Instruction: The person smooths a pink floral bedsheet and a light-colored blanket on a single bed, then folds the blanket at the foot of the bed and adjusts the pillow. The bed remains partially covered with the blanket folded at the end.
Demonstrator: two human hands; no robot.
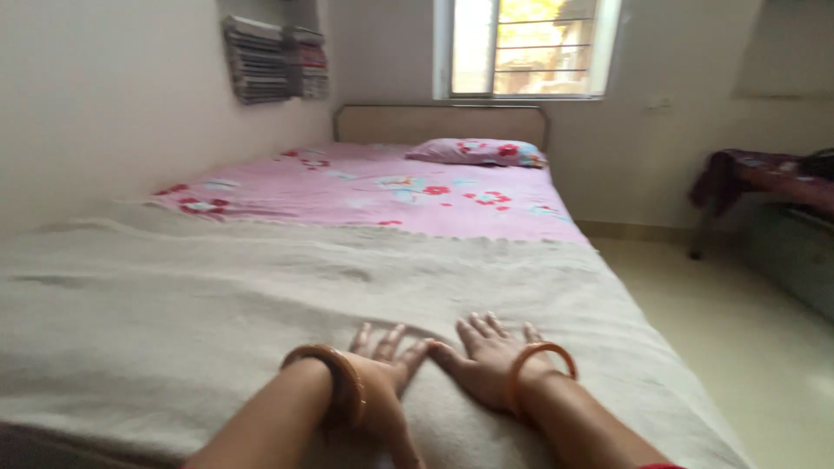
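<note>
Pressing flat on the beige blanket [261,295], both hands sit side by side with fingers spread, gripping nothing: left hand [382,369], right hand [486,365], fingertips nearly touching. The blanket covers the bed's near half; pink floral sheet [391,187] and matching pillow [478,152] lie beyond.

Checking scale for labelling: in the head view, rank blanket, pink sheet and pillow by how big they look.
1. blanket, though it lies nearest the camera, which inflates it.
2. pink sheet.
3. pillow, farthest away.

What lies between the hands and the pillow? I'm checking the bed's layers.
In the head view: beige blanket, then pink floral sheet, up to the pillow.
</note>
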